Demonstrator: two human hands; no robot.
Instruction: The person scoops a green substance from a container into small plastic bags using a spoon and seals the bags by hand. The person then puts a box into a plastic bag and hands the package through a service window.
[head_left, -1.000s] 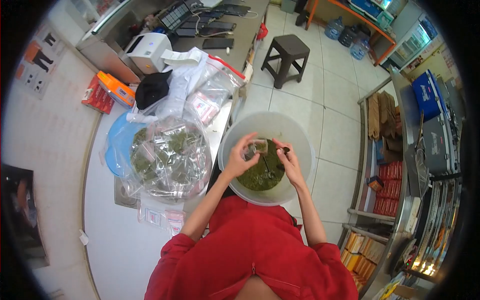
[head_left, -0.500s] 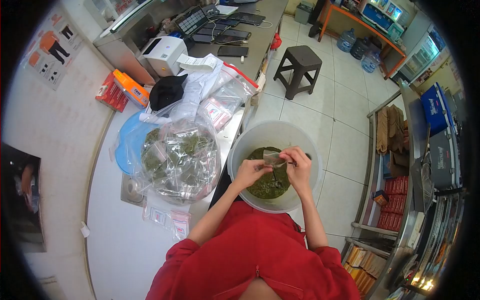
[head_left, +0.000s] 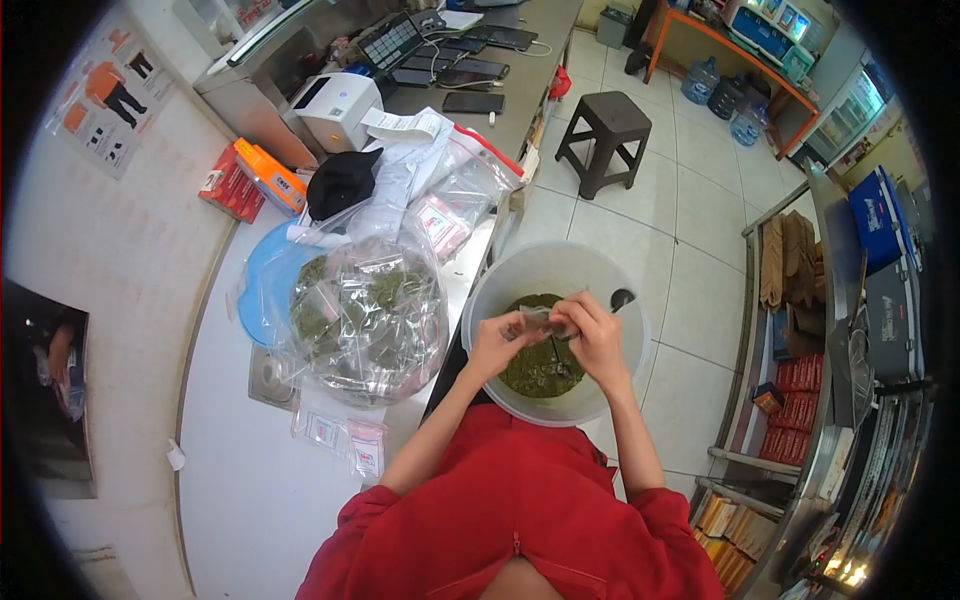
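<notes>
My left hand (head_left: 497, 345) pinches one side of a small clear plastic bag (head_left: 537, 322). The other side is gripped by the fingers of my right hand (head_left: 598, 338). The bag is held above a large translucent bucket (head_left: 484, 384), with both hands inside its rim. Moist-looking green material (head_left: 530, 380) lies in the bottom of the bucket, and a thin dark utensil stem (head_left: 557, 352) shows against it. By the right rim sits a dark rounded piece (head_left: 622, 299), perhaps a utensil end. Fingers hide much of the bag, so its contents cannot be made out.
On the white counter (head_left: 235, 500) at left, a big clear bag (head_left: 370, 320) holds several small green packets beside a blue basin (head_left: 262, 305). Behind are a label printer (head_left: 338, 108) and phones. A dark stool (head_left: 606, 140) stands ahead; shelving (head_left: 735, 455) lines the right.
My hands have drawn closer together around the small bag, which looks more bunched. The dark rounded piece by the right rim shows more plainly. The whole view has shifted slightly.
</notes>
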